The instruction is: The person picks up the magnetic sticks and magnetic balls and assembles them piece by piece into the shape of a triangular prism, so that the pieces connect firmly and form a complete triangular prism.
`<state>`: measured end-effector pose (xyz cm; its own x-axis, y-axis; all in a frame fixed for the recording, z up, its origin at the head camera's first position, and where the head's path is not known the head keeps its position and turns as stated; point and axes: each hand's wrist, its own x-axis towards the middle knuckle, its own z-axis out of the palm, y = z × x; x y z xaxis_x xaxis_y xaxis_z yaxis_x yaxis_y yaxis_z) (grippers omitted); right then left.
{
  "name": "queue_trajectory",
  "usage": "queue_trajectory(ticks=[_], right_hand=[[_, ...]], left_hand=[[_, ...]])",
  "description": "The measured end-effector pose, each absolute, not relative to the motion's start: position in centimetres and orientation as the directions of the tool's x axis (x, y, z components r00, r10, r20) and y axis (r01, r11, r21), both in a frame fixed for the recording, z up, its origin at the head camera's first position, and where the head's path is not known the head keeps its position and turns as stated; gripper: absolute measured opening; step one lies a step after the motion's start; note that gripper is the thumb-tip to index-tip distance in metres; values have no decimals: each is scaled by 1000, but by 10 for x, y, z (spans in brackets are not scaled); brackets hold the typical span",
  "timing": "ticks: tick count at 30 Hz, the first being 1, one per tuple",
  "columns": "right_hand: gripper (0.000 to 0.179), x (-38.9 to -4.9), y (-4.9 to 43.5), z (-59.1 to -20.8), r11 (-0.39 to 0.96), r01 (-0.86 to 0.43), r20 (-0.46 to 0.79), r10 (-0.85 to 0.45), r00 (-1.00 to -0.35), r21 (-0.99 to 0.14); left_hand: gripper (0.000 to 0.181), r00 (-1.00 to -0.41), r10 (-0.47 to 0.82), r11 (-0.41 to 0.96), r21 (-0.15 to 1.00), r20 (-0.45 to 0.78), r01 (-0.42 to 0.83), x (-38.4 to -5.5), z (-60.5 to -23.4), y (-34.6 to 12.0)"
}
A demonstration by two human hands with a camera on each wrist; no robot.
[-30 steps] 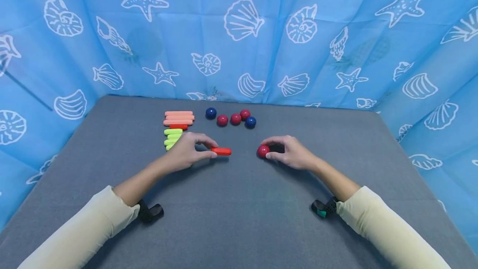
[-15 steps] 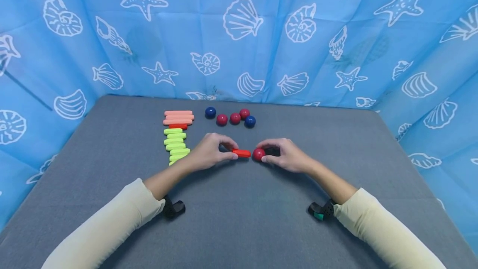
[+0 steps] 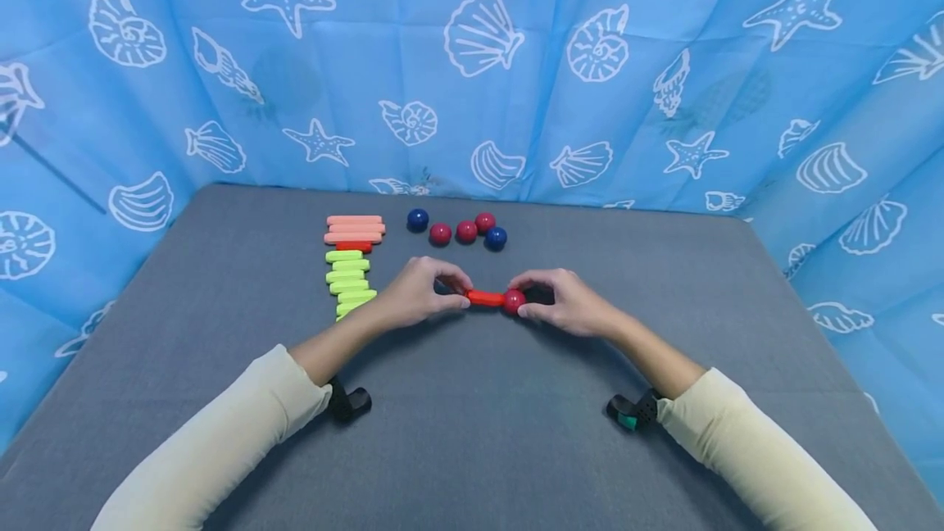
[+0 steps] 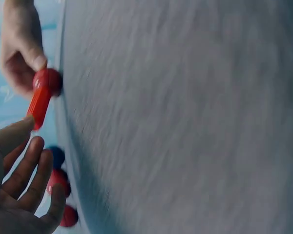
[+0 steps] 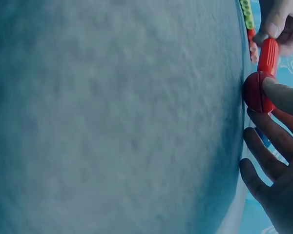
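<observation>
Between thumb and fingertips my left hand (image 3: 419, 293) pinches one end of a short red rod (image 3: 486, 298). My right hand (image 3: 571, 302) grips a dark red ball (image 3: 514, 301) between its thumb and fingers. The rod's free end meets the ball's left side, and both wrist views show the rod (image 4: 39, 106) and ball (image 5: 256, 92) in contact. Whether they are fixed together I cannot tell. In the left wrist view the left hand's other fingers (image 4: 35, 171) are spread loosely below the rod.
Behind the hands lie loose red balls (image 3: 466, 231) and blue balls (image 3: 417, 220). At the left are stacked salmon rods (image 3: 355, 229), another red rod (image 3: 354, 247) and several yellow-green rods (image 3: 349, 276). The grey table (image 3: 487, 433) ends at a blue shell-print curtain (image 3: 413, 47).
My left hand has carried the red rod rightward until its end touches the ball. My right hand, still holding the ball, has shifted slightly left.
</observation>
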<state>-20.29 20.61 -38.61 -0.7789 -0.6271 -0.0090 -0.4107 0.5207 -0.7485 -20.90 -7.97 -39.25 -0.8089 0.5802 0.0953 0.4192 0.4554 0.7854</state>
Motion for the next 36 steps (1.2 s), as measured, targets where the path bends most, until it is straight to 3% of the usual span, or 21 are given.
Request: queue_trajectory(ticks=[4,10,15,22,30,36], right_hand=[[40,-206,212,-387,519,-408,3,-615,-788,-752],[39,-209,217,-388,506,-413,9,-624,-781,-757],[39,-209,218,-387,505,-414,4,-630,-776,-757],[39,-210,217,-387,503,-411,-3,-636,-772,-760],[38,-213,218,-389,487,-399,-7,-640,-768,-777],[37,-215,219,-388,480,-392,-22,-654,-757,-784]], left_hand=[[22,-840,527,453,793,131,407,-218,-387,-93],[24,-918,346,470,810,197,351,-240,-382,-109],[42,-943,254,546,774,214,322,-255,-384,-115],[63,-961,234,703,657,149,273,-273,-384,-117],[59,-968,212,705,665,137,249,-283,-391,-118],[46,-976,189,741,636,111,216,-285,-390,-120]])
